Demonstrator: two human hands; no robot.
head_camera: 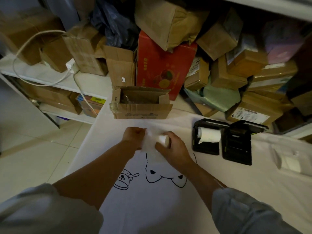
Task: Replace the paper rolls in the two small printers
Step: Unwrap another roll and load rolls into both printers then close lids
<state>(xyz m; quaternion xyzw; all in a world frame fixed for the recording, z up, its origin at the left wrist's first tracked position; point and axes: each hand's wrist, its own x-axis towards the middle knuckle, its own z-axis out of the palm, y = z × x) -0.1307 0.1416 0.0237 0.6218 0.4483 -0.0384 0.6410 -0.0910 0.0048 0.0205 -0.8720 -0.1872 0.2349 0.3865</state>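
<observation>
- Halfway-ish, I'd say: the left printer (206, 139) is open with a roll (210, 135) seated; the right printer (238, 142) is open, and its bay looks empty.
- My right hand (173, 147) grips the new paper roll (163, 140), my left hand (133, 137) pinches its clear wrapper (150, 142).
- Bare cloth (168, 208) between me and the printers. The open cardboard box (141, 105) sits just ahead, and the table edge is close on my left.

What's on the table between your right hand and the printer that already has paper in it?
Nothing: in the head view only bare white tablecloth separates the right hand from the loaded printer.
</observation>
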